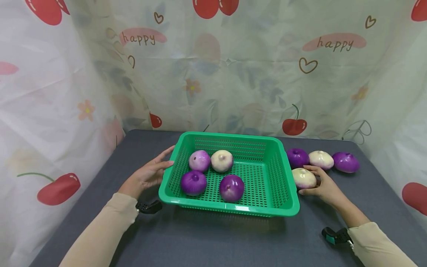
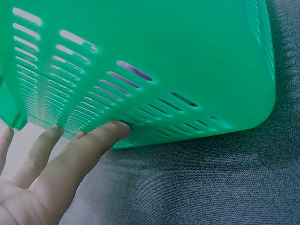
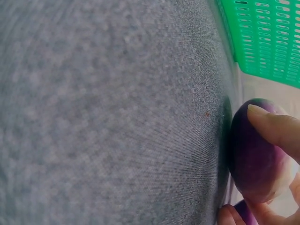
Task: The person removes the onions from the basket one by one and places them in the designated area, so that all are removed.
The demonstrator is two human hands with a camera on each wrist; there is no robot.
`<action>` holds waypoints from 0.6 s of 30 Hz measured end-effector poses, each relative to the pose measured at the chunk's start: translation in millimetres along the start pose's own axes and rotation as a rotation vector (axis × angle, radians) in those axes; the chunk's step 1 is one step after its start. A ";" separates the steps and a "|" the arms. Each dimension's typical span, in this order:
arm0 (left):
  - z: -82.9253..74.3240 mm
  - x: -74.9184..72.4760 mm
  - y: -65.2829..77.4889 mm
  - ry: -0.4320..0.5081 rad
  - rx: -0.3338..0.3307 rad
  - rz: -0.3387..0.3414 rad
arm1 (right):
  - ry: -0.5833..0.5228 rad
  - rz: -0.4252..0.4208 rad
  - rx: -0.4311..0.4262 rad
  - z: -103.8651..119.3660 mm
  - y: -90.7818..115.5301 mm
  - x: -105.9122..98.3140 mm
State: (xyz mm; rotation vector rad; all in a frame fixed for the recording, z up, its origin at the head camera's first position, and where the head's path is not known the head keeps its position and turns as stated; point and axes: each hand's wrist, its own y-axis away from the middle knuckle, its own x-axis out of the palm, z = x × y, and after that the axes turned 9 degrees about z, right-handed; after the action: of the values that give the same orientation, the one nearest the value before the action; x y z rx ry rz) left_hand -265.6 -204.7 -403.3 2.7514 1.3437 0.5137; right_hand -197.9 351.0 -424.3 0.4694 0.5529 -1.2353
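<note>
A green plastic basket point(image 1: 233, 210) with slotted walls stands on the dark grey cloth. Inside it, at the left and middle, sit several purple and whitish onions point(image 1: 231, 188). My left hand point(image 1: 146, 178) is at the basket's left side; in the left wrist view its extended fingers point(image 2: 89, 150) lie against the slotted outer wall. Just off the basket's right side, my right hand point(image 1: 321, 187) grips an onion point(image 1: 303, 178), cream above and purple below. In the right wrist view the thumb presses on this onion's point(image 3: 253, 154) purple part, close to the cloth.
Behind the gripped onion, a purple onion point(image 1: 298, 158), a cream one point(image 1: 321, 160) and another purple one point(image 1: 346, 162) lie in a row right of the basket. A printed curtain point(image 1: 230, 74) hangs along the back and sides of the table point(image 1: 207, 241).
</note>
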 end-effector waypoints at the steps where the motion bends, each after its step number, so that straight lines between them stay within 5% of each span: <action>1: -0.1 0.0 0.0 0.000 -0.001 0.000 | 0.002 0.000 0.000 -0.1 0.1 -0.1; 18: -0.5 0.0 -0.3 0.001 0.003 0.004 | -0.017 0.032 -0.007 -1.6 0.5 1.1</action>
State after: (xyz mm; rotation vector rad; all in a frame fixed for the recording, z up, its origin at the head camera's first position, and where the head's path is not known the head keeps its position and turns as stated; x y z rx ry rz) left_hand -266.0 -204.6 -402.9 2.7570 1.3400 0.5136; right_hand -197.4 351.3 -426.2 0.4596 0.5332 -1.2049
